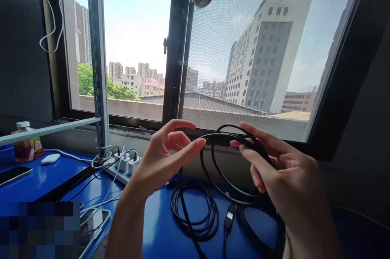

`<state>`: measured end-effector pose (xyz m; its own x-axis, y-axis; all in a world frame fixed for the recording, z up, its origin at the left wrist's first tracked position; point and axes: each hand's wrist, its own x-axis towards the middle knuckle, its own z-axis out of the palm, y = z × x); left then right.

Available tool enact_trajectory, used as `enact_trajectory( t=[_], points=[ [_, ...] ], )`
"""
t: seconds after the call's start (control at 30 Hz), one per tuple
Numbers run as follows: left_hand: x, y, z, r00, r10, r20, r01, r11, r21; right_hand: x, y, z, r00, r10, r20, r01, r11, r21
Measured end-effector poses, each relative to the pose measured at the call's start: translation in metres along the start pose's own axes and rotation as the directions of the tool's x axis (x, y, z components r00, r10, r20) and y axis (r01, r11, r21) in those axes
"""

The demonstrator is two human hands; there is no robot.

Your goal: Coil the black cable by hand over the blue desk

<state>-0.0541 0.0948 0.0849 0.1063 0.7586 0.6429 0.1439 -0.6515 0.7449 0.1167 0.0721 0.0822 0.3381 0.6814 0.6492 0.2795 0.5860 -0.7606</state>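
Both my hands are raised in front of the window, holding a black cable (222,157) between them. My left hand (166,155) pinches the cable at its upper left with thumb and fingertips, the other fingers spread. My right hand (280,169) grips a loop of the same cable, which passes across its fingers. More of the cable lies in coils (195,214) on the blue table (161,230) beneath, and a plug end (229,215) dangles near the surface.
A white power strip (123,165) with several chargers sits at the table's back left. A phone (93,224) lies near the front left, another phone (12,174) and a bottle (26,143) on the far left. The window frame (176,56) stands close behind.
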Motion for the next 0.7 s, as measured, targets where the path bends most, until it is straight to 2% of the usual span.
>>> enact_trajectory(
  t=[0.1, 0.17, 0.3, 0.4, 0.47, 0.6, 0.7],
  points=[
    [-0.002, 0.001, 0.008, 0.975, 0.153, -0.164, -0.133, 0.983, 0.127, -0.007, -0.004, -0.004, 0.996, -0.042, -0.076, 0.047, 0.996, 0.069],
    [0.001, -0.004, 0.020, 0.974, 0.154, -0.166, -0.135, 0.984, 0.119, -0.014, -0.008, -0.004, 0.991, -0.055, -0.118, 0.068, 0.992, 0.111],
    [0.013, -0.018, 0.049, 0.999, 0.030, -0.017, -0.032, 0.983, -0.178, -0.030, -0.016, 0.001, 0.969, -0.099, -0.224, 0.124, 0.987, 0.101],
    [0.018, -0.025, 0.062, 0.998, -0.038, -0.051, 0.020, 0.947, -0.319, -0.033, -0.019, 0.002, 0.952, -0.153, -0.264, 0.159, 0.987, 0.003],
    [0.018, -0.027, 0.063, 0.995, -0.089, -0.049, 0.067, 0.936, -0.344, -0.031, -0.018, -0.001, 0.940, -0.200, -0.276, 0.191, 0.980, -0.057],
    [0.017, -0.027, 0.054, 0.987, -0.161, 0.025, 0.158, 0.909, -0.386, -0.024, -0.013, -0.009, 0.923, -0.287, -0.256, 0.240, 0.950, -0.200],
    [0.017, -0.024, 0.045, 0.984, -0.175, -0.040, 0.133, 0.861, -0.491, -0.015, -0.007, -0.010, 0.935, -0.292, -0.204, 0.237, 0.937, -0.257]
  ],
)
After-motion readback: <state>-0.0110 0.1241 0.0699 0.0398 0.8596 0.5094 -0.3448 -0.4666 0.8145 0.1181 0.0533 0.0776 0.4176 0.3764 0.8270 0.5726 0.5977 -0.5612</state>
